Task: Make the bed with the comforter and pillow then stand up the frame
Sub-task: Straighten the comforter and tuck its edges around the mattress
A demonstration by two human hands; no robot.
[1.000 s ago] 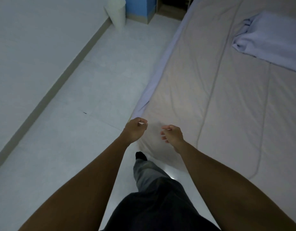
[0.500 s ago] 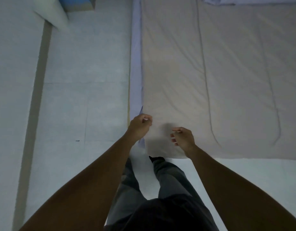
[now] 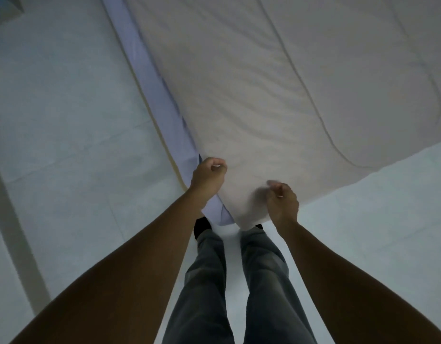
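The comforter (image 3: 276,100) lay spread flat over the bed, its near corner drooping past the bed's near-left corner toward the floor (image 3: 65,120), with a strip of lavender sheet (image 3: 152,78) left bare along the bed's left edge. The person stood right at that corner, trousered legs (image 3: 259,281) just below it. The left hand (image 3: 208,177) was curled tight at the comforter's left edge, apparently pinching the fabric between thumb and forefinger. The right hand (image 3: 282,202) was curled over the comforter's near edge just beside the corner, but its fingertips were blurred, so whether it held cloth could not be told. The step in hand looked to be squaring this corner of the comforter, part of the bed-making. The next move would likely call for a sideways tug toward the left edge to cover the exposed sheet, then smoothing. Neither pillow nor frame was in view, so those steps seemed yet to come.
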